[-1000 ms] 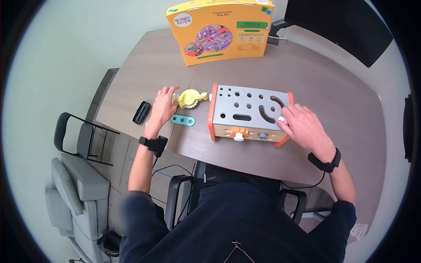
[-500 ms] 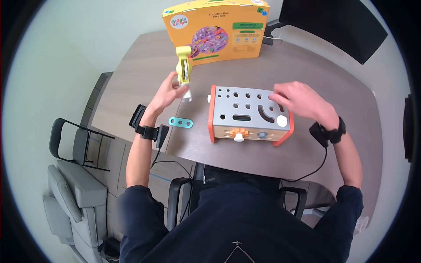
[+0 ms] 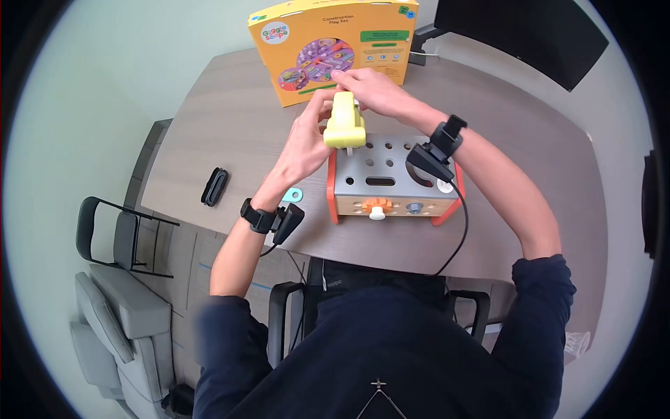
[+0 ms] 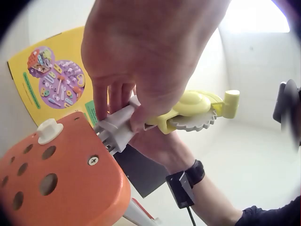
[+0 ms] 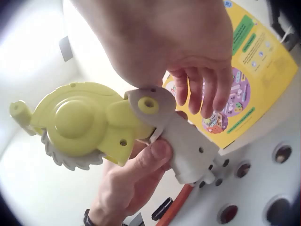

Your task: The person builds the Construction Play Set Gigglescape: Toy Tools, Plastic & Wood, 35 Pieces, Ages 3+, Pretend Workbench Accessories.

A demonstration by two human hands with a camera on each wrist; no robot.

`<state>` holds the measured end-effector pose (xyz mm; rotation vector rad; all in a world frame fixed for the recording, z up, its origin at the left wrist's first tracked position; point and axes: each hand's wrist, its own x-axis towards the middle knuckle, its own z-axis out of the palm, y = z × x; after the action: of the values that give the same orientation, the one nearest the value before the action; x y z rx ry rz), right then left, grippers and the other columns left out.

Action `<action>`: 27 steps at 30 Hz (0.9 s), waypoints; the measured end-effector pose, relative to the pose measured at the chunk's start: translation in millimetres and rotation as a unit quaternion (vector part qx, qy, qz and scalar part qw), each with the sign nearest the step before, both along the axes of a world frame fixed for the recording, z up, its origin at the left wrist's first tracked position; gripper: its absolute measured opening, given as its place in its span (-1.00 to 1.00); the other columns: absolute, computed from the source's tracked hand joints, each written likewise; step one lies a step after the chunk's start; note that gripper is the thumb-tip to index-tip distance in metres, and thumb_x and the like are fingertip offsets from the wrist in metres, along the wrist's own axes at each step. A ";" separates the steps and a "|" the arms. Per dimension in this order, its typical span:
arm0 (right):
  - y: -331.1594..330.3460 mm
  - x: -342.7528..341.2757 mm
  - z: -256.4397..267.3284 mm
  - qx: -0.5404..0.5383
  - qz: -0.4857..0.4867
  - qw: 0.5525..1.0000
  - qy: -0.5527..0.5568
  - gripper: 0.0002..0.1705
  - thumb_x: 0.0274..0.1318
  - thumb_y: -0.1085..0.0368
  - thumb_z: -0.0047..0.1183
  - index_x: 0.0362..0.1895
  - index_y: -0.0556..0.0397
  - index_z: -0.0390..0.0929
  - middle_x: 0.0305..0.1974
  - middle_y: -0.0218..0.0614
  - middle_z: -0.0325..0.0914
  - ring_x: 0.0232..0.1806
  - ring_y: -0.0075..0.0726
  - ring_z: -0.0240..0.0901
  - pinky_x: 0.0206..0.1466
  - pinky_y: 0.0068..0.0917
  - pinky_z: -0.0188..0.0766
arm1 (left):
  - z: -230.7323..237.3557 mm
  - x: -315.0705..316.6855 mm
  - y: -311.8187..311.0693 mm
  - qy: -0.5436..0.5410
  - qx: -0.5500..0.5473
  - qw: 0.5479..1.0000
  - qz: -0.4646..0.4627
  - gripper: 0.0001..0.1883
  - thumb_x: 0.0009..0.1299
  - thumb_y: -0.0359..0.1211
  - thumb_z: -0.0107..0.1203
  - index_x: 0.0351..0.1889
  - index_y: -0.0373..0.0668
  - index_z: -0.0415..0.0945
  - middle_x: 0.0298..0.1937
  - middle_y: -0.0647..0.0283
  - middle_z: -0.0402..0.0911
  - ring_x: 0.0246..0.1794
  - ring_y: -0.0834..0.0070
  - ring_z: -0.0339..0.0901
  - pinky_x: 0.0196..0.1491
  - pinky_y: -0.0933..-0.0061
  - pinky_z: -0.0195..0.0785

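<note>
My left hand [image 3: 305, 145] grips the grey base of a yellow toy circular saw [image 3: 345, 124], its thumb pressed on the base in the right wrist view. The saw is raised over the back left corner of a toy workbench [image 3: 366, 171], and its pronged grey end [image 4: 115, 134] points down close to the grey top. Beside the saw is my right hand [image 3: 373, 92], its fingers loosely extended behind the grey joint [image 5: 151, 104]; its thumb is hidden in the right wrist view. A white screw head [image 3: 444, 186] sits in the top's front right corner.
An orange gear [image 3: 377, 205] and a blue-grey nut [image 3: 414, 208] are on the workbench front. A teal strip [image 3: 293, 195] lies left of it, partly hidden by the left wrist. Farther left lies a black case [image 3: 215, 186]. The yellow box [image 3: 384, 59] stands behind.
My left hand picked the saw up from the table and carried it right, over the workbench. My right hand left the white screw and crossed over to the saw.
</note>
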<state>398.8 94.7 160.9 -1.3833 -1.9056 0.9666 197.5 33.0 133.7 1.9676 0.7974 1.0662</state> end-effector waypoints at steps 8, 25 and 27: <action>-8.0 -26.6 13.1 -0.138 0.040 0.988 0.061 -0.14 0.59 -0.42 -0.29 -0.03 0.10 0.75 -0.14 -0.37 0.68 -0.06 -0.43 0.58 0.18 -0.29 0.51 | -10.2 -5.0 -0.5 -0.013 -0.013 1.000 -0.009 -0.43 0.40 -0.40 0.29 0.37 -0.14 0.36 0.16 0.21 0.58 0.16 0.47 0.54 0.25 0.30 0.44; 5.1 -31.4 -19.2 -0.086 0.083 0.993 0.015 -0.47 0.44 0.07 -0.16 -0.14 0.24 0.76 -0.17 -0.09 0.74 -0.14 -0.21 0.60 0.01 -0.17 0.48 | -35.1 1.2 2.0 -0.039 -0.001 0.999 -0.006 -0.47 0.39 -0.43 0.41 0.24 -0.17 0.38 0.06 0.05 0.73 0.11 0.36 0.72 0.26 0.22 0.57; 4.9 -31.2 -15.4 -0.084 0.068 0.994 0.007 -0.47 0.47 0.08 -0.17 -0.14 0.24 0.76 -0.17 -0.14 0.75 -0.15 -0.26 0.61 0.02 -0.22 0.49 | -37.7 -0.2 4.8 -0.022 -0.018 1.000 -0.001 -0.47 0.40 -0.44 0.39 0.26 -0.18 0.38 0.08 0.06 0.72 0.13 0.35 0.72 0.29 0.22 0.57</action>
<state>367.6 99.7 145.5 -1.3477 -1.9666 1.2241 197.4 37.8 96.0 1.9078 0.7842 1.0829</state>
